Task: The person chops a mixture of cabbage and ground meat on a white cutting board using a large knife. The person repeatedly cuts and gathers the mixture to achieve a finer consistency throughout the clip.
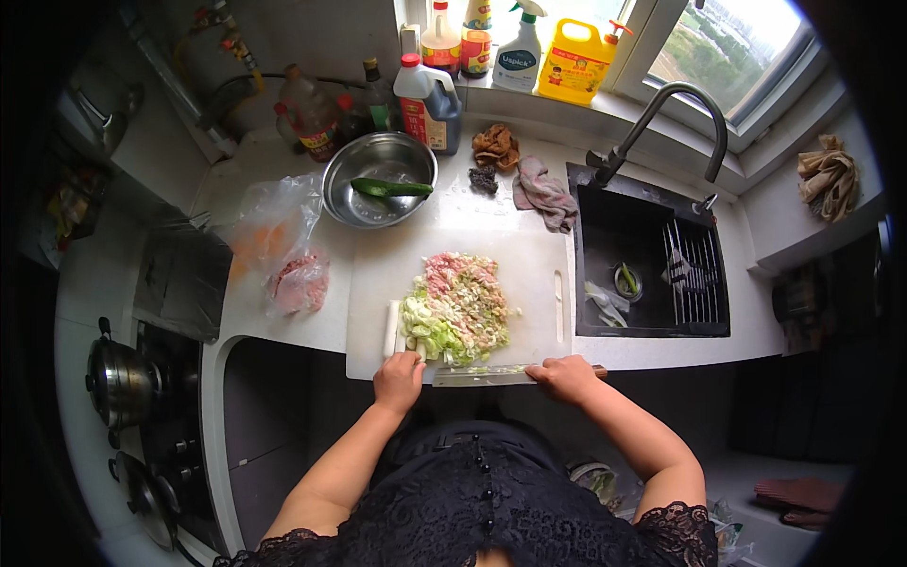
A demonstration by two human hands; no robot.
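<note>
A white cutting board holds a pile of chopped pale green leek beside pink minced meat mixed with pale chopped bits. Along the pile's left side lies an uncut white leek stalk. My left hand is at the board's front edge with its fingers curled closed on the near end of the leek. My right hand grips a cleaver near the handle. The blade points left along the front edge, with chopped bits stuck to it, a little apart from my left hand.
Behind the board stands a steel bowl with a cucumber. Bagged minced meat lies to the left. A cloth and a black sink with a faucet are on the right. Bottles line the back; a pot stands far left.
</note>
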